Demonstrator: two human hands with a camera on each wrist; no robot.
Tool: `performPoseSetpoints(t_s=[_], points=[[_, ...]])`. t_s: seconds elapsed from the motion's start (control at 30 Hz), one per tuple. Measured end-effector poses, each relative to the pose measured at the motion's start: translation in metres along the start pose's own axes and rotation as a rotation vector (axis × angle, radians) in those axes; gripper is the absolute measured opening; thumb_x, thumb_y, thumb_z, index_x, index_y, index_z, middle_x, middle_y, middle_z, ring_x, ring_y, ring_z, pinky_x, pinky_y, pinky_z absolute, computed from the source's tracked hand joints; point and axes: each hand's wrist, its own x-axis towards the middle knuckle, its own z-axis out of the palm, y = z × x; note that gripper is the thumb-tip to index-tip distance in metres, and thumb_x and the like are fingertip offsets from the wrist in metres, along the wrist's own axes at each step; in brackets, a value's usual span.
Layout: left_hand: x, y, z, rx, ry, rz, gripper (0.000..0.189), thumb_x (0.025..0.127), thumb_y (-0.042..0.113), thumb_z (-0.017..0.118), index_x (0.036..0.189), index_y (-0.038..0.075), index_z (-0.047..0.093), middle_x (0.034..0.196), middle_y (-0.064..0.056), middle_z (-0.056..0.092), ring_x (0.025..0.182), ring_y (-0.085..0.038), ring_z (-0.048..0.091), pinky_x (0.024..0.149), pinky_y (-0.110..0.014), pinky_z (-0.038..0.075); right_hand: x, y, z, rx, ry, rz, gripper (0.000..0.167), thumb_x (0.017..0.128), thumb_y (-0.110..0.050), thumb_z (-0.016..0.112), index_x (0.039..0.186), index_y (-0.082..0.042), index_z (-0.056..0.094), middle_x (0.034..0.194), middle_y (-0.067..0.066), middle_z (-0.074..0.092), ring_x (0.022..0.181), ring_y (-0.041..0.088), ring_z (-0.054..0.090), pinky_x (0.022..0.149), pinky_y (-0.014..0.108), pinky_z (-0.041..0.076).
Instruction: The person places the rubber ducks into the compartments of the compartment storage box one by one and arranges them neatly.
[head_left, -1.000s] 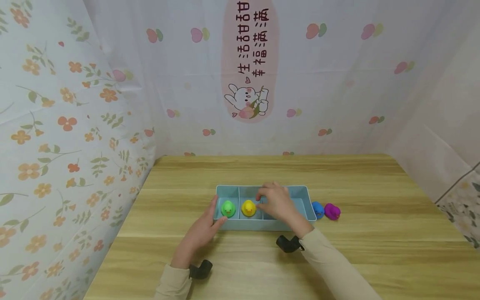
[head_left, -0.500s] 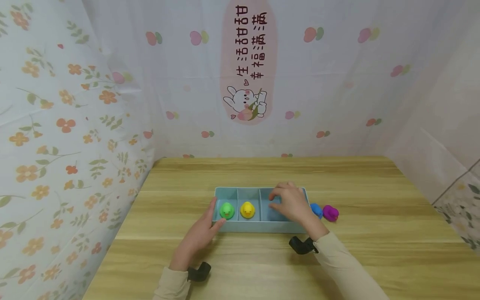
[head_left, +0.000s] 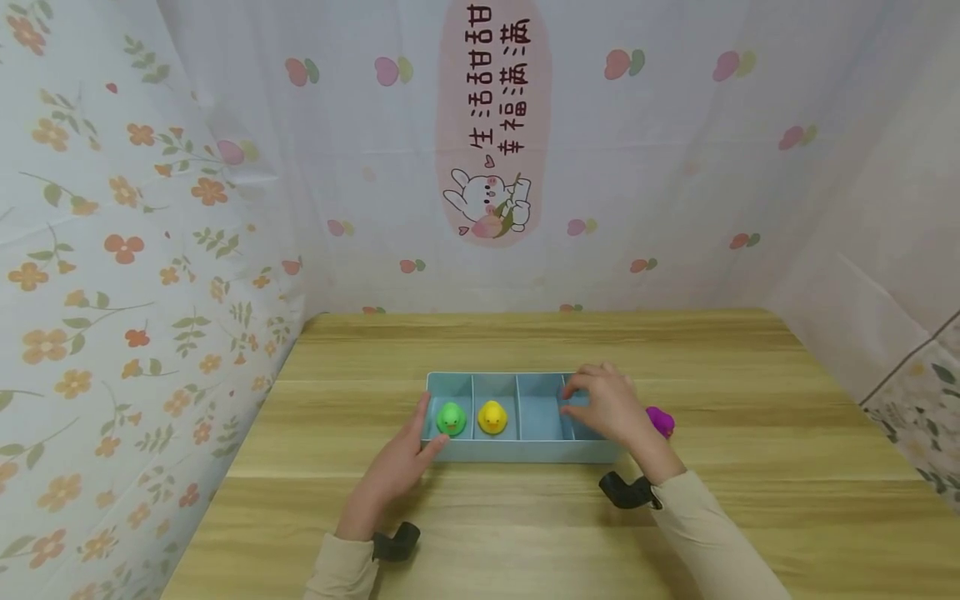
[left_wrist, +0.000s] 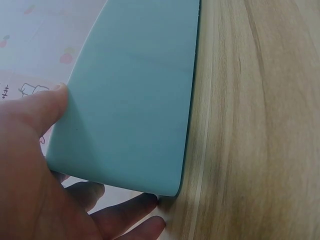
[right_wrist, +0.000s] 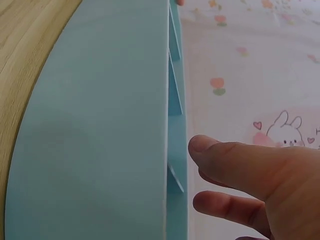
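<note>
A light blue divided box [head_left: 517, 451] stands on the table. In its leftmost compartment sits a green rubber duck [head_left: 451, 418], and in the one beside it a yellow rubber duck [head_left: 492, 417]. My left hand [head_left: 401, 458] grips the box's left end; the left wrist view shows the thumb on the front rim and the fingers around the end wall. Over the rightmost compartment hovers my right hand [head_left: 609, 408], thumb and fingers apart and nothing between them. A purple rubber duck [head_left: 660, 422] lies on the table just right of that hand, partly covered by it. The blue duck is hidden.
The wooden table [head_left: 487, 517] reaches back to a printed cloth [head_left: 360, 167]. A floral cloth [head_left: 150, 292] hangs along the left side. Black wrist mounts [head_left: 626, 490] sit on both forearms.
My right hand has moved right, from beside the yellow duck to the box's right end, and now covers the blue duck. My left hand has stayed on the box.
</note>
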Motion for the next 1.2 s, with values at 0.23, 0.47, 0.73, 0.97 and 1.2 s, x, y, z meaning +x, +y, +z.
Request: performPoseSetpoints(t_s=[0.23,0.47,0.73,0.97,1.2], points=[[-0.001,0.0,-0.001,-0.018,-0.005,0.005,0.079,0.098,0.041,0.049,0.155,0.01,0.004,0.159,-0.014,0.015,0.143,-0.035,0.026,0.115,-0.052,0.024,-0.004,0.008,-0.006,0.008,-0.009,0.026,0.016,0.072,-0.021,0.084,0.083,-0.019,0.072,0.091,-0.005,0.067,0.083,0.02,0.049,0.067,0.036,0.029],[-0.001,0.0,-0.001,-0.02,-0.002,0.007,0.079,0.098,0.04,0.049,0.155,0.01,0.004,0.16,-0.013,0.013,0.143,-0.035,0.025,0.115,-0.051,0.023,-0.008,0.019,-0.012,0.027,-0.01,0.076,0.014,0.074,-0.021,0.082,0.085,-0.018,0.073,0.094,-0.003,0.068,0.088,0.024,0.051,0.07,0.04,0.032],[-0.001,-0.001,-0.001,-0.019,-0.013,0.008,0.079,0.099,0.041,0.049,0.155,0.01,0.003,0.16,-0.012,0.012,0.144,-0.034,0.024,0.116,-0.05,0.023,-0.016,0.036,-0.024,0.044,0.035,0.087,0.009,0.076,-0.015,0.08,0.081,-0.014,0.073,0.096,0.006,0.07,0.089,0.031,0.053,0.077,0.052,0.038],[-0.002,0.002,-0.001,-0.019,-0.012,0.004,0.077,0.099,0.036,0.05,0.155,0.009,0.003,0.16,-0.013,0.013,0.143,-0.035,0.025,0.115,-0.051,0.023,-0.026,0.054,-0.036,0.048,0.053,0.104,0.01,0.075,-0.012,0.08,0.078,-0.011,0.071,0.09,0.009,0.07,0.089,0.035,0.058,0.078,0.049,0.042],[-0.003,0.003,-0.001,-0.017,0.0,0.006,0.077,0.099,0.037,0.05,0.155,0.011,0.003,0.16,-0.012,0.014,0.143,-0.034,0.026,0.115,-0.051,0.024,-0.036,0.072,-0.043,0.045,0.076,0.138,0.011,0.074,-0.013,0.08,0.079,-0.01,0.071,0.092,0.012,0.07,0.091,0.038,0.057,0.076,0.051,0.04]])
